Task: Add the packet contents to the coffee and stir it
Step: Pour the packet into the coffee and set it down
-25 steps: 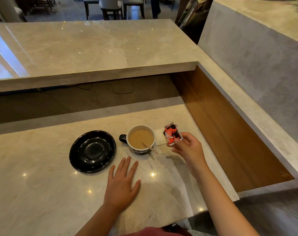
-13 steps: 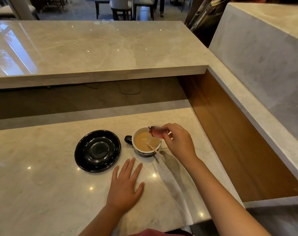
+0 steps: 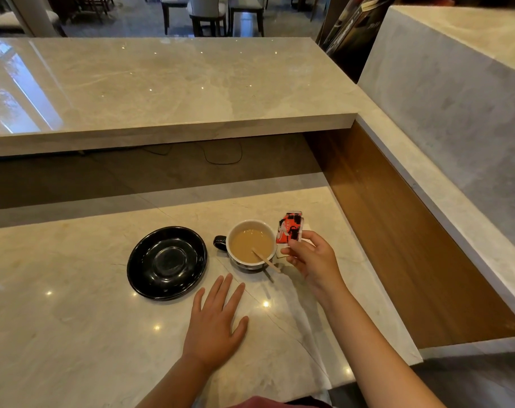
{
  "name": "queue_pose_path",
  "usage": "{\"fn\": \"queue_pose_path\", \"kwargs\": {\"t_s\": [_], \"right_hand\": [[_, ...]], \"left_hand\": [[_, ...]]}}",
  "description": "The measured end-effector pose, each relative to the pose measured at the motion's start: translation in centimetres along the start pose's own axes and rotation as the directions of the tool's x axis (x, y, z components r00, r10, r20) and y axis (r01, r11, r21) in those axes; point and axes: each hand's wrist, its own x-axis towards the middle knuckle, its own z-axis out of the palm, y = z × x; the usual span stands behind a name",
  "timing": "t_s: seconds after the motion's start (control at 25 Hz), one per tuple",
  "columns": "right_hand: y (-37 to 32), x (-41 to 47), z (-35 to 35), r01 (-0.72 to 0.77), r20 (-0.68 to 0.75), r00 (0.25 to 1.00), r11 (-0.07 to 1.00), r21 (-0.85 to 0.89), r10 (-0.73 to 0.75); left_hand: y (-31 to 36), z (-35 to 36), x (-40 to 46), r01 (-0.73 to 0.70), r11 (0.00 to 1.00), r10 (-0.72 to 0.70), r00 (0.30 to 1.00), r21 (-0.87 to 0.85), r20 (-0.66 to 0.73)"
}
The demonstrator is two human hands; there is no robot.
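Note:
A white cup with a black handle stands on the marble counter, full of light brown coffee. A wooden stirrer leans in it over the near right rim. My right hand pinches a small red, black and white packet upright just right of the cup's rim. My left hand lies flat on the counter, fingers spread, in front of the cup and holding nothing.
An empty black saucer sits left of the cup. A raised marble ledge runs across the back, with a dark gap and cables under it. A wooden side panel and the counter's edge lie to the right.
My right hand tipped the packet over the cup half a second ago and has since swung it back upright to the right of the rim. The left hand stays flat.

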Motion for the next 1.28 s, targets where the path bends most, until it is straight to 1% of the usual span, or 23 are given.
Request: {"fn": "queue_pose_path", "kwargs": {"t_s": [0.12, 0.2, 0.24, 0.32, 0.4, 0.48, 0.56, 0.64, 0.72, 0.84, 0.96, 1.0, 1.12, 1.2, 1.24, 1.28], "right_hand": [[0.2, -0.3, -1.6, 0.024, -0.007, 1.000, 0.990, 0.135, -0.024], [0.0, -0.3, -3.4, 0.037, -0.062, 0.998, 0.988, 0.147, -0.028], [-0.1, -0.2, -4.6, 0.038, -0.111, 0.994, 0.993, 0.113, -0.025], [-0.2, -0.3, -7.4, 0.020, -0.205, 0.978, 1.000, -0.021, -0.024], [-0.1, -0.4, -10.0, -0.043, -0.269, 0.963, 0.978, -0.204, -0.014], [0.5, -0.2, -11.7, -0.122, -0.311, 0.951, 0.928, -0.353, 0.007], [1.1, 0.2, -12.7, -0.173, -0.346, 0.938, 0.878, -0.447, 0.009], [1.8, 0.6, -13.0, -0.176, -0.367, 0.929, 0.824, -0.539, -0.041], [2.5, 0.8, -13.1, -0.164, -0.364, 0.924, 0.741, -0.652, -0.115], [3.0, 0.6, -12.9, -0.105, -0.295, 0.923, 0.576, -0.811, -0.246], [3.4, 0.3, -12.4, -0.051, -0.219, 0.906, 0.419, -0.906, -0.362], [3.5, 0.1, -12.3, -0.036, -0.196, 0.897, 0.376, -0.926, -0.397], [3.8, -0.6, -12.1, 0.018, -0.135, 0.860, 0.292, -0.956, -0.492], [4.2, -1.0, -12.2, 0.115, 0.001, 0.852, 0.185, -0.976, -0.523], [4.6, -1.2, -12.2, 0.174, 0.085, 0.853, 0.127, -0.976, -0.516], [5.1, -1.4, -12.3, 0.226, 0.151, 0.853, 0.092, -0.970, -0.500]], "left_hand": [[0.1, 0.0, 0.0, 0.000, 1.000, 0.000, 1.000, 0.005, 0.003], [0.1, 0.0, 0.0, -0.001, 1.000, 0.001, 1.000, 0.007, 0.003], [0.1, 0.1, 0.0, -0.002, 1.000, 0.002, 1.000, 0.005, 0.006], [0.0, 0.2, -0.1, -0.002, 1.000, 0.002, 1.000, 0.007, 0.016], [0.0, 0.2, 0.0, 0.001, 1.000, -0.001, 1.000, -0.008, 0.019], [0.0, 0.1, 0.0, 0.002, 1.000, -0.001, 1.000, -0.027, 0.020], [0.0, 0.0, 0.0, 0.002, 0.999, -0.001, 1.000, -0.035, 0.025], [0.0, 0.0, 0.0, 0.000, 0.999, 0.001, 1.000, -0.043, 0.023], [0.1, -0.1, 0.0, -0.001, 0.999, 0.002, 1.000, -0.051, 0.022], [0.1, -0.1, -0.1, 0.000, 0.999, 0.001, 1.000, -0.048, 0.024], [0.0, -0.2, 0.0, 0.004, 0.999, -0.002, 1.000, -0.046, 0.029], [0.1, -0.1, 0.0, 0.006, 0.999, -0.004, 0.999, -0.045, 0.032], [0.1, -0.1, -0.1, 0.012, 0.999, -0.010, 0.999, -0.038, 0.047], [0.2, -0.1, -0.1, 0.014, 0.999, -0.012, 0.999, -0.041, 0.049], [0.2, -0.2, -0.1, 0.015, 0.999, -0.013, 0.999, -0.039, 0.052], [0.2, -0.2, -0.1, 0.015, 0.999, -0.013, 0.998, -0.037, 0.054]]}}
